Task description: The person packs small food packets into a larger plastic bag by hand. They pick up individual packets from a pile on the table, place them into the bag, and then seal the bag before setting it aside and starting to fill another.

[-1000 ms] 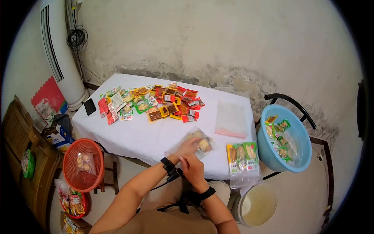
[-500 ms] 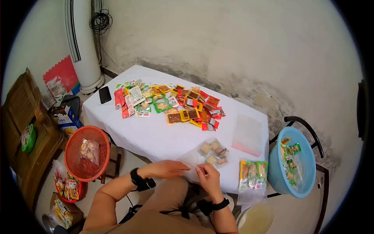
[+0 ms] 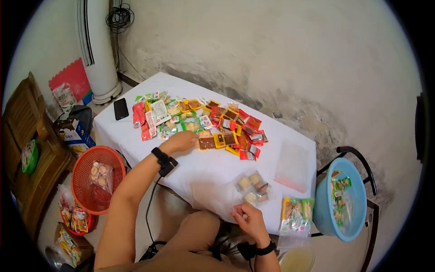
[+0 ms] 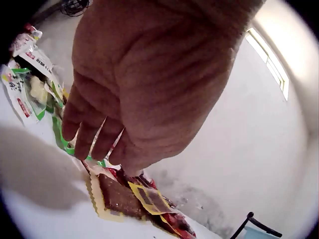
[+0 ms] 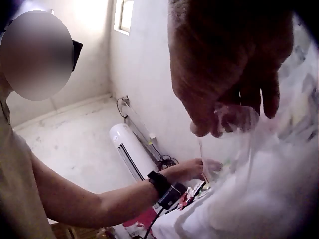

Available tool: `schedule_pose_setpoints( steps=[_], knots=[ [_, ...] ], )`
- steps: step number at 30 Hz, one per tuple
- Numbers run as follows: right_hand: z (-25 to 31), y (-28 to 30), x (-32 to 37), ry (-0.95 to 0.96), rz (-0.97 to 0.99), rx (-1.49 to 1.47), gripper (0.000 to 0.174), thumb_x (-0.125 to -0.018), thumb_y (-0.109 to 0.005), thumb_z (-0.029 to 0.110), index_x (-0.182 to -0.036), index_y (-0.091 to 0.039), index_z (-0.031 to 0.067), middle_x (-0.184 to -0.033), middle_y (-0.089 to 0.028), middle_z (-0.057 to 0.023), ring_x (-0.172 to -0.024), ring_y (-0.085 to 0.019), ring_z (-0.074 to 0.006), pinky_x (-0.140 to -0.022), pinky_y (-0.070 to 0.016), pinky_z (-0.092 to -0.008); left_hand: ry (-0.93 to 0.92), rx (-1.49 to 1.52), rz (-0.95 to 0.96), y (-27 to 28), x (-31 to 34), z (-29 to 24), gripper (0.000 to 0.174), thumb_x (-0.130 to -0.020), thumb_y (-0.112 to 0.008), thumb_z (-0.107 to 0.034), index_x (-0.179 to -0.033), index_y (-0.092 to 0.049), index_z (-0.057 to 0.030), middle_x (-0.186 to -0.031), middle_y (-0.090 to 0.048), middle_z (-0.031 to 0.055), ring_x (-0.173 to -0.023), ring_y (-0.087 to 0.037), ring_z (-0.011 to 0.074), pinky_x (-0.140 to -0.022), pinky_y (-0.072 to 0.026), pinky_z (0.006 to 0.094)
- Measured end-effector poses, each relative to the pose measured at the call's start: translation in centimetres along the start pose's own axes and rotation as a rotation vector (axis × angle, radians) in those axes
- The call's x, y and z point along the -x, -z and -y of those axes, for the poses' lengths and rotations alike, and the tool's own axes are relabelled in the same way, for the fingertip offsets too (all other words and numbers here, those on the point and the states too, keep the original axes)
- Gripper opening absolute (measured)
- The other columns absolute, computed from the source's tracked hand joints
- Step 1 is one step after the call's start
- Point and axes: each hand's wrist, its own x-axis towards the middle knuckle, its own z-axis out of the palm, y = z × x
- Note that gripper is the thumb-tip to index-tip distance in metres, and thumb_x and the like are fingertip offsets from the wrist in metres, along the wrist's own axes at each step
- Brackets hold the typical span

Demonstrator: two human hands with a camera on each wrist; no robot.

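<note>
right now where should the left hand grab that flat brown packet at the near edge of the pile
Probably pinch its crimped near edge, coming from above on the bare-cloth side. The brown packet lies flat on the tablecloth, other packets crowd its far side, and the left hand hovers just beside it.

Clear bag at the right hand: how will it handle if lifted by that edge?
Likely floppy: the bag is thin film, crumpled where the right hand pinches it. Probably light, holding only a few small snacks. They would likely slide to the low end.
</note>
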Motion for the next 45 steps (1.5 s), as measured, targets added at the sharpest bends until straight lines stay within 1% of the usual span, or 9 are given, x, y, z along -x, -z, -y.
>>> schedule_pose_setpoints(
  steps=[6, 13, 18, 23, 30, 31, 35, 38, 45],
  knots=[
    [1.5, 2.8, -1.0, 0.017, 0.311, 0.022, 0.028, -0.076, -0.07, 0.019, -0.099, -0.062, 0.0058, -0.073, -0.058, -0.0075, -0.064, -0.057, -0.0222, -0.059, -0.0466, -0.0303, -0.226, -0.018, -0.123, -2.5, -4.2, -0.6, 0.036, -0.076, -0.057, -0.007, -0.111, -0.059, -0.0078, -0.115, -0.058, 0.0115, -0.104, -0.053, 0.0309, -0.088, -0.044, 0.0368],
    [1.1, 2.8, -1.1, 0.133, 0.298, 0.23, 0.053, -0.071, -0.075, 0.031, -0.111, -0.055, 0.0036, -0.089, -0.059, -0.011, -0.079, -0.06, -0.0245, -0.064, -0.0489, -0.0337, -0.106, -0.372, 0.155, -1.8, -7.7, -1.3, 0.058, -0.075, -0.058, -0.01, -0.131, -0.045, -0.0183, -0.14, -0.035, 0.0116, -0.12, -0.04, 0.032, -0.093, -0.0383, 0.0457],
    [0.7, -0.2, 0.7, 0.061, 0.338, 0.308, 0.047, -0.076, -0.067, 0.028, -0.113, -0.05, 0.0055, -0.098, -0.057, -0.0145, -0.087, -0.057, -0.0318, -0.073, -0.0451, -0.0413, -0.01, -0.353, 0.291, -0.4, -7.7, -1.4, 0.045, -0.078, -0.053, -0.015, -0.123, -0.052, -0.0132, -0.134, -0.041, 0.0128, -0.127, -0.033, 0.0306, -0.095, -0.0373, 0.0415],
    [-0.9, -1.9, 1.2, 0.152, 0.061, 0.402, 0.031, -0.075, -0.068, 0.021, -0.1, -0.056, 0.0054, -0.081, -0.059, -0.0117, -0.073, -0.058, -0.0293, -0.064, -0.046, -0.0382, 0.123, -0.27, 0.104, 0.5, -6.4, -1.8, 0.024, -0.078, -0.052, -0.018, -0.097, -0.058, -0.0035, -0.105, -0.059, 0.0197, -0.099, -0.057, 0.0339, -0.08, -0.0469, 0.0426],
    [-0.3, -2.1, 1.3, 0.007, -0.126, 0.123, 0.015, -0.078, -0.065, 0.011, -0.091, -0.059, 0.0055, -0.068, -0.059, -0.0105, -0.06, -0.058, -0.0279, -0.053, -0.0456, -0.0363, 0.183, 0.241, -0.488, 1.8, -1.0, -0.2, 0.028, -0.079, -0.058, -0.021, -0.1, -0.054, -0.0031, -0.092, -0.062, 0.0165, -0.074, -0.063, 0.0287, -0.068, -0.0497, 0.0376],
    [-0.2, -2.1, 1.1, -0.003, -0.154, 0.099, 0.015, -0.078, -0.065, 0.012, -0.091, -0.059, 0.0055, -0.066, -0.059, -0.0105, -0.058, -0.058, -0.0274, -0.052, -0.0451, -0.0353, 0.276, 0.608, -0.366, 1.9, 0.2, -0.8, 0.029, -0.082, -0.058, -0.021, -0.106, -0.054, -0.0045, -0.092, -0.062, 0.0098, -0.077, -0.062, 0.0177, -0.065, -0.0501, 0.0298],
    [0.1, -2.2, 0.3, -0.001, -0.309, 0.013, 0.016, -0.079, -0.067, 0.014, -0.09, -0.06, 0.0042, -0.059, -0.054, -0.0089, -0.05, -0.052, -0.0202, -0.048, -0.0414, -0.0297, 0.002, 1.298, 0.135, 0.5, 8.3, -5.0, 0.039, -0.083, -0.065, -0.024, -0.114, -0.051, -0.007, -0.1, -0.062, 0.0041, -0.081, -0.061, 0.0118, -0.062, -0.0504, 0.0232],
    [0.5, -2.1, -0.1, -0.022, -0.349, -0.004, 0.014, -0.081, -0.065, 0.015, -0.09, -0.061, 0.0048, -0.062, -0.056, -0.0104, -0.052, -0.054, -0.0235, -0.049, -0.0428, -0.0314, 0.075, 1.177, 0.416, -0.8, 14.0, -11.1, 0.039, -0.084, -0.063, -0.023, -0.117, -0.05, -0.0069, -0.099, -0.061, 0.0021, -0.084, -0.058, 0.0088, -0.062, -0.0495, 0.0213],
    [-0.3, -2.9, 0.4, 0.089, -0.467, 0.084, 0.012, -0.081, -0.061, 0.015, -0.09, -0.062, 0.0063, -0.073, -0.062, -0.0125, -0.061, -0.06, -0.0289, -0.052, -0.0458, -0.0353, 0.171, 1.314, 0.42, -6.7, 13.3, -16.3, 0.032, -0.092, -0.05, -0.018, -0.121, -0.05, -0.0061, -0.089, -0.06, 0.0014, -0.065, -0.054, 0.0078, -0.054, -0.0423, 0.0207]
  ],
)
